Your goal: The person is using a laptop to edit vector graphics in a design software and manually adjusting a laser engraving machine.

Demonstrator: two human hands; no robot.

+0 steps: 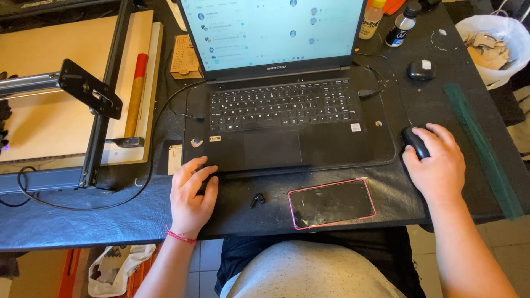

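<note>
My right hand [437, 164] rests over a black computer mouse [415, 141] on the dark desk, to the right of an open black laptop [287, 110]. My left hand [191, 194] lies flat at the laptop's front left corner, fingers apart and holding nothing; a red string circles that wrist. The laptop screen is lit with a pale page. A phone in a pink case [331, 203] lies face up in front of the laptop, and a small black earbud [256, 200] sits between the phone and my left hand.
A metal-framed machine [91, 96] over a plywood sheet, with a hammer [134, 99], fills the left. Behind the laptop stand two small bottles [401, 25]. A second black mouse [422, 70], a white-lined bin [494, 41] and a green strip [483, 149] are at the right.
</note>
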